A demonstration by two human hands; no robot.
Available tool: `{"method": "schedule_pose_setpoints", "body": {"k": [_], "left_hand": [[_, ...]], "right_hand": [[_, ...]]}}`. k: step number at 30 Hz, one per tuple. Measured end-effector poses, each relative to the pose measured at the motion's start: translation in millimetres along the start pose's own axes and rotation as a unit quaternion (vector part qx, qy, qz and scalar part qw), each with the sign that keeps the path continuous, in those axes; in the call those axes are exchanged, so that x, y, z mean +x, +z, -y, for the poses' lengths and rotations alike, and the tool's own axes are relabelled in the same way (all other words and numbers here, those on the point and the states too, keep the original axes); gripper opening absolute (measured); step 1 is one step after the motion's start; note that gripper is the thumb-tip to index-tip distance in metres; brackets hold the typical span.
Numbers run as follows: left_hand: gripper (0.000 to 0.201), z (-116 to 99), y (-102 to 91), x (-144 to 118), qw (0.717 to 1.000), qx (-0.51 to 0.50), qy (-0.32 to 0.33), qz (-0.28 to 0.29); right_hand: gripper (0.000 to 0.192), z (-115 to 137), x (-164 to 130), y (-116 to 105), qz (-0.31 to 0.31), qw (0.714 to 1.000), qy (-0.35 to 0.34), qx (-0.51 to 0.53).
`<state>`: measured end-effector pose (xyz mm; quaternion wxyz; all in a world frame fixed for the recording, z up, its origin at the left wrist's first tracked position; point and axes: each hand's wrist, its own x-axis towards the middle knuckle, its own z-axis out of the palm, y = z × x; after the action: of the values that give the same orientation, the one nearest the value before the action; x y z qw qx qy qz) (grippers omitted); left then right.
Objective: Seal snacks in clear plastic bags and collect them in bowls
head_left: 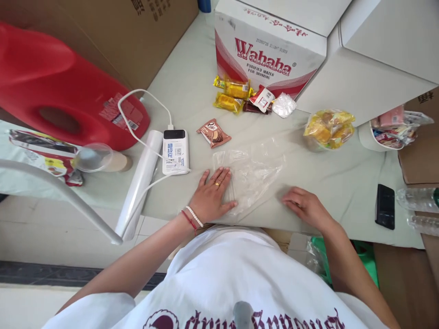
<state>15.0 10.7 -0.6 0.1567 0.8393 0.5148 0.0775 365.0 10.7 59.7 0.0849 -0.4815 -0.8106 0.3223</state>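
My left hand (211,194) lies flat with fingers stretched, pressing on the left edge of a clear plastic bag (255,171) spread on the table. To the right of that bag, my right hand (305,205) is apart from it, its fingers curled together near the tabletop with nothing showing in them. Just beyond the bag lies a brown wrapped snack (214,133). Farther back are several yellow-wrapped snacks (236,89), a red and white packet (262,98) and a folded clear plastic bundle (284,105).
A white power bank (176,153) with a cable lies beside a plastic film roll (140,187). A red jug (61,87) stands left. A Wahaha carton (264,52) is behind. Rightward are a bag of yellow snacks (329,130), a white tub (380,137) and a phone (385,206).
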Motion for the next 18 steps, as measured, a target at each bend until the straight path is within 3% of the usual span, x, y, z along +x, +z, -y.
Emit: {"method": "schedule_pose_setpoints", "body": {"k": [3,6,10,11,13,16,18], "left_hand": [[0.104,0,-3.7,2,0.999,0.011,0.003,0.038],[0.115,0,-5.4,5,0.997,0.017,0.005,0.069],[0.121,1,-4.5,8,0.995,0.027,0.004,0.099],[0.122,1,-4.3,8,0.994,0.028,0.004,0.105],[0.124,0,-4.6,9,0.993,0.028,0.003,0.112],[0.124,-1,-6.5,10,0.993,0.018,-0.008,0.118],[0.125,-1,-7.8,11,0.992,0.006,-0.018,0.122]], "right_hand": [[0.027,-8,-48,-5,0.055,0.996,0.062,0.012],[0.023,-1,-50,-6,0.026,0.996,0.082,-0.005],[0.033,23,23,2,-0.095,0.99,0.009,-0.1],[0.043,30,47,5,-0.087,0.987,-0.012,-0.131],[0.058,44,91,8,-0.014,0.979,-0.054,-0.196],[0.041,54,124,7,0.094,0.954,-0.096,-0.27],[0.029,49,116,3,0.086,0.945,-0.099,-0.301]]}}
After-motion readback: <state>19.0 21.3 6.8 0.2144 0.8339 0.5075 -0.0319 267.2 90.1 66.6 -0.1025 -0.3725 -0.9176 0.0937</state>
